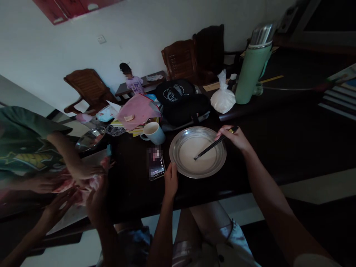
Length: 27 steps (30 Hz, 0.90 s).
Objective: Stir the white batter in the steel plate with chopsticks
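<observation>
A wide metal bowl stands on the dark table, holding a pale, creamy liquid. Dark chopsticks slant down into it, their tips in the liquid. My right hand is closed around their upper end, above the bowl's right rim. With its fingers against the bowl's lower left rim, my left hand grips the bowl from the side. A phone with a lit screen lies just left of that hand. Behind it is a light blue mug.
Other people's hands work on raw meat over a board at left. Behind the bowl are a black bag, a tied bag of white powder and a green thermos. A glass bowl stands farther left.
</observation>
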{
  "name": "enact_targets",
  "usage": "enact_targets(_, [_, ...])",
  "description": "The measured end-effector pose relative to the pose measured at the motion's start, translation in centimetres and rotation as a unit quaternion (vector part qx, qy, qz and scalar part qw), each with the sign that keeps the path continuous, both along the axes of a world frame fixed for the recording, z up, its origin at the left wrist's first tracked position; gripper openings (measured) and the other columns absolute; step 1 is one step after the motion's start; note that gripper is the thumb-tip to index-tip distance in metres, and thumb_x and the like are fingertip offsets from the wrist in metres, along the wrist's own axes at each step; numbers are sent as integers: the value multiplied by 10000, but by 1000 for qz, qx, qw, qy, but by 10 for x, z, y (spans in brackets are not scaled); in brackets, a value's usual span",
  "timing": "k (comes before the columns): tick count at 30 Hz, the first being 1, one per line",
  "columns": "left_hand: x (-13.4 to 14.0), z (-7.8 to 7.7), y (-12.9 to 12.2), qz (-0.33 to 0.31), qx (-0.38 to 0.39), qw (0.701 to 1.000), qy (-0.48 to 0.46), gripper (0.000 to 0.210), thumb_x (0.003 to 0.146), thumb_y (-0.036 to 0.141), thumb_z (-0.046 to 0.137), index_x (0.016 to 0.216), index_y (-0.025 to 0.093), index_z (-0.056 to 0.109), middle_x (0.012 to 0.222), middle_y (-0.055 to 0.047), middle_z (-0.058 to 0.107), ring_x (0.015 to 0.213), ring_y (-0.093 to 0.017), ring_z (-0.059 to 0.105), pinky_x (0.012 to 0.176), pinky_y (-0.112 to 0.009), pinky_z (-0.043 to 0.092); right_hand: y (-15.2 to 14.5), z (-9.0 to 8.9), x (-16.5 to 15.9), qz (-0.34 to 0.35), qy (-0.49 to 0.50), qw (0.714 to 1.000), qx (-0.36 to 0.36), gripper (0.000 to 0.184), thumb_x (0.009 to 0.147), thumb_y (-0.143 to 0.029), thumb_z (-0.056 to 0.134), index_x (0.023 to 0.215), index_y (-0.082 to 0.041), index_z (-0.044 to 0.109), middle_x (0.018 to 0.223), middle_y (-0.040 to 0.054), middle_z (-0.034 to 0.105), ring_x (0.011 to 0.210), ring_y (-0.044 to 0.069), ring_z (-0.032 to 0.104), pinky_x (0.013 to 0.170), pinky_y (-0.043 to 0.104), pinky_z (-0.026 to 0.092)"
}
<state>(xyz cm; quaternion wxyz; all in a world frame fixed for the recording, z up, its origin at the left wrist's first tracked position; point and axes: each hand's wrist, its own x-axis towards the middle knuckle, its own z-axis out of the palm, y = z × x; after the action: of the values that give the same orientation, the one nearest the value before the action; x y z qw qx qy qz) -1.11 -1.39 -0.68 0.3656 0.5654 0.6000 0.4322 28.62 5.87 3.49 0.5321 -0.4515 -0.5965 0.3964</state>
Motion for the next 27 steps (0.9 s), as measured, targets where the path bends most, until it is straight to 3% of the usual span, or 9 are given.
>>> enact_targets(3, [1,2,0,-1,1,1000,-7,470,885,568,366,858,163,603,819,-41,628,861,-174,568,780,-266,449,1,0,-3,23,-14,999,18,341,803,-540,612,755,-219,718,749,34,742,788,209,692,783,333,512])
enact_targets(8, [3,4,0,12,18,999,-43,471,850,588,442,840,151,617,782,-37,623,873,-179,560,792,-259,436,2,1,4,-72,17,997,27,315,825,-507,606,753,-217,705,647,17,717,683,176,671,739,306,503])
enact_targets(14, [2,0,1,14,11,999,-44,496,838,622,435,715,159,565,671,0,551,736,-142,516,697,-234,413,1,1,-1,40,-16,999,19,312,828,-498,604,750,-221,725,751,25,741,772,192,688,762,304,503])
enact_targets(16, [2,-1,1,13,13,999,-37,497,840,622,427,734,158,572,688,1,554,721,-135,504,690,-231,405,2,1,-1,19,-21,999,37,307,830,-490,604,751,-220,727,779,28,745,809,196,689,787,305,499])
enact_targets(20, [1,-1,1,15,19,999,-29,493,847,612,422,758,155,587,711,-1,565,717,-130,493,684,-226,398,3,1,7,-70,18,997,30,310,836,-483,601,726,-212,704,652,18,722,695,185,686,750,307,500])
enact_targets(25, [2,-1,0,8,12,999,-37,505,855,608,406,797,147,603,738,-10,585,728,-131,498,691,-226,401,1,-1,0,27,5,1000,3,312,826,-499,607,751,-215,713,703,27,737,728,198,697,735,309,511])
enact_targets(27, [2,0,0,12,11,999,-38,507,852,609,411,815,145,610,748,-14,596,741,-135,510,704,-229,409,2,-1,-1,34,-4,999,20,303,813,-502,621,773,-217,717,752,31,745,784,205,700,764,312,511])
